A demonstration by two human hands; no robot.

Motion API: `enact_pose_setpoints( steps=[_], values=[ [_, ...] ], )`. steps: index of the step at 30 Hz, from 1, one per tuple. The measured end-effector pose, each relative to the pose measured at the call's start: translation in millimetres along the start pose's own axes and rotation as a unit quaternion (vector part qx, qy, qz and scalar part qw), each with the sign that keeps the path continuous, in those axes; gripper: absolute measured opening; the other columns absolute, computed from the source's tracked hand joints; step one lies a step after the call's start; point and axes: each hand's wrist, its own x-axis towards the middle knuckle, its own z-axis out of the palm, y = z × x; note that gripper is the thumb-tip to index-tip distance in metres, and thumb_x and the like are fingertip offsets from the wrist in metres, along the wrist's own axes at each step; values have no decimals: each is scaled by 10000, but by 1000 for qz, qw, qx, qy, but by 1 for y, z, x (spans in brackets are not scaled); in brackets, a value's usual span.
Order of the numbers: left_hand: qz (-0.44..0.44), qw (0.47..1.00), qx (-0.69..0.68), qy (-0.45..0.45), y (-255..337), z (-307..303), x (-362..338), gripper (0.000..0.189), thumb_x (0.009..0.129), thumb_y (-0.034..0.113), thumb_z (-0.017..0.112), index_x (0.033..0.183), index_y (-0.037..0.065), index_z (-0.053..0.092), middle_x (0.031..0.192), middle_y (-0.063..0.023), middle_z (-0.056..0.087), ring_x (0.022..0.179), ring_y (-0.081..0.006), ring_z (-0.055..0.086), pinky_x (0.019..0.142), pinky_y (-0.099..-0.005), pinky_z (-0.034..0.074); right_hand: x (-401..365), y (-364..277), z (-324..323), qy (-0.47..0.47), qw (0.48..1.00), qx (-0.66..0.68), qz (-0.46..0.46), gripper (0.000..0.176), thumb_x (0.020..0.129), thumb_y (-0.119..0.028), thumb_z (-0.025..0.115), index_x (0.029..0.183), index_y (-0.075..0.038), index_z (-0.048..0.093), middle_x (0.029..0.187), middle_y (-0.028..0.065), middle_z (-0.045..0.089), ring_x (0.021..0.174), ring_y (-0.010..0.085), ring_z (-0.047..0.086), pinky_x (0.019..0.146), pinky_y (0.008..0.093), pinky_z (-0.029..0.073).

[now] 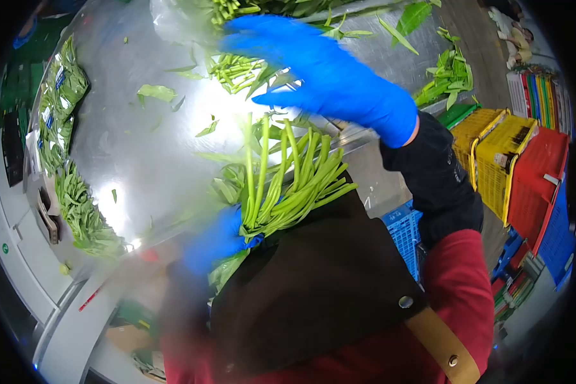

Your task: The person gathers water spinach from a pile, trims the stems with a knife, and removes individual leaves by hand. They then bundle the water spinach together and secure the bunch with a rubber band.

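Observation:
My left hand (219,242), in a blue glove and partly blurred, is wrapped round a bunch of leafy greens (294,176) in front of my dark apron (313,275). The long cut stems point up and to the right, and some leaves hang below the hand. My right hand (323,80), also blue-gloved, reaches over the steel table with its thumb and fingers apart. Nothing shows between them. Just under it lies another bundle of green stems (235,72) on the table. More greens (224,9) lie beyond the fingertips, beside blurred clear plastic.
Loose leaves (157,93) are scattered over the steel table (134,38). Packed bunches (64,96) line its left edge. Leafy stems (451,73) sit at the right corner. Yellow crates (499,153), a red crate (541,185) and a blue crate (403,233) stand to the right.

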Motion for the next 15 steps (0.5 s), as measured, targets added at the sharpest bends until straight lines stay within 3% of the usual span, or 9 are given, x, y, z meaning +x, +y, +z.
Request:
enact_pose_setpoints(
  steps=[1, 3, 5, 7, 8, 9, 11, 12, 15],
  values=[
    [-13, 1000, 18, -20, -5, -2, -1, 602, 765, 97, 680, 1310, 52, 429, 1238, -119, 527, 1146, -238, 487, 980, -346, 353, 11, -23, 4, -47, 996, 75, -33, 597, 796, -404, 636, 1277, -83, 485, 1319, 153, 448, 1210, 312, 426, 997, 389, 355],
    [-35, 996, 57, -57, -15, -8, 1, 640, 764, 176, 699, 1315, 41, 401, 1243, -144, 503, 1157, -267, 460, 985, -371, 354, 7, -47, 26, -164, 975, 107, -101, 640, 765, -474, 641, 1232, -54, 518, 1253, 153, 509, 1142, 337, 484, 954, 390, 391],
    [-94, 991, 41, -81, 7, -16, -3, 708, 773, 222, 707, 1354, 34, 347, 1311, -146, 454, 1221, -256, 402, 1031, -367, 301, -2, -44, 37, -473, 872, 128, -11, 715, 720, -538, 656, 1201, -26, 526, 1197, 148, 554, 1060, 333, 542, 891, 388, 431],
    [-88, 985, 26, -147, 21, -27, 7, 715, 781, 225, 701, 1365, 38, 333, 1315, -144, 453, 1226, -251, 396, 1035, -365, 294, -25, -31, 41, -635, 765, 81, 68, 731, 660, -537, 709, 1172, -43, 544, 1119, 143, 600, 984, 302, 589, 825, 375, 458],
    [-26, 989, -44, -140, 33, -27, 13, 682, 802, 177, 672, 1376, 51, 327, 1328, -128, 447, 1227, -242, 392, 1029, -369, 303, -41, -26, 42, -652, 737, 148, 97, 723, 647, -498, 732, 1184, -57, 536, 1102, 143, 608, 980, 291, 594, 822, 368, 459],
    [-27, 987, -77, -135, 31, -28, 16, 691, 785, 152, 684, 1370, 36, 335, 1336, -124, 441, 1234, -223, 388, 1030, -360, 301, -56, -21, 43, -666, 704, 215, 126, 720, 634, -460, 756, 1197, -72, 528, 1084, 144, 616, 976, 280, 598, 818, 361, 461],
    [-26, 982, -139, -128, 28, -33, 20, 709, 750, 101, 707, 1357, 6, 352, 1351, -116, 429, 1247, -185, 380, 1032, -343, 295, -76, -21, 42, -635, 722, 234, 142, 677, 621, -364, 781, 1193, -96, 536, 1068, 148, 622, 968, 286, 602, 817, 358, 461],
    [-118, 950, -271, -104, 27, -37, 15, 670, 759, 93, 685, 1343, 2, 371, 1314, -105, 464, 1215, -186, 414, 1023, -342, 309, -79, -22, 40, -618, 728, 248, 164, 681, 624, -306, 778, 1216, -92, 515, 1085, 145, 616, 982, 290, 597, 830, 354, 460],
    [-68, 958, -265, 86, 26, -64, 11, 594, 784, 93, 647, 1320, 6, 406, 1266, -99, 498, 1162, -183, 460, 1003, -329, 335, -89, -30, 37, -539, 784, 248, 183, 665, 625, -321, 758, 1203, -88, 525, 1057, 149, 626, 962, 303, 601, 827, 365, 461]
  ],
)
